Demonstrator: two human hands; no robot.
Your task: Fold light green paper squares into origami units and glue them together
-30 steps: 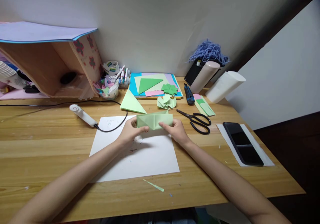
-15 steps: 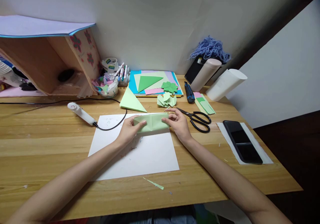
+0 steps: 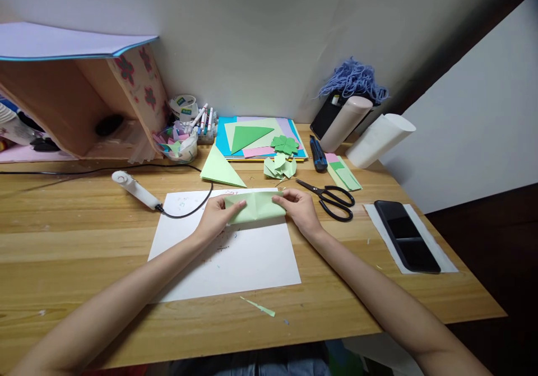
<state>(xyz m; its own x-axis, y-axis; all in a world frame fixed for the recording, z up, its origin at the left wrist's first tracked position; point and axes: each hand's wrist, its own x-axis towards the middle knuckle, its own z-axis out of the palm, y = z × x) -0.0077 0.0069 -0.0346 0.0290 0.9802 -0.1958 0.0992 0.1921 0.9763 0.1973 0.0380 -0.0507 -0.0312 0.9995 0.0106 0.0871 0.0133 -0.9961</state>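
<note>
Both hands pin a folded light-green paper piece (image 3: 257, 206) onto the white sheet (image 3: 235, 258), left hand (image 3: 217, 217) and right hand (image 3: 299, 210) pressing its ends. Looks thin and creasable, so the edges are probably the best grip.

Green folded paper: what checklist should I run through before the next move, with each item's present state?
1. Left end: the left hand touches the green folded paper: ok.
2. Right end: the right hand touches it: ok.
3. Support: the paper rests over the white sheet: ok.
4. Grip pinched or only pressed flat: cannot tell.
5. The scissors lie apart from the right hand: ok.
6. The cable crosses the sheet's corner, clear of the paper: ok.
</note>
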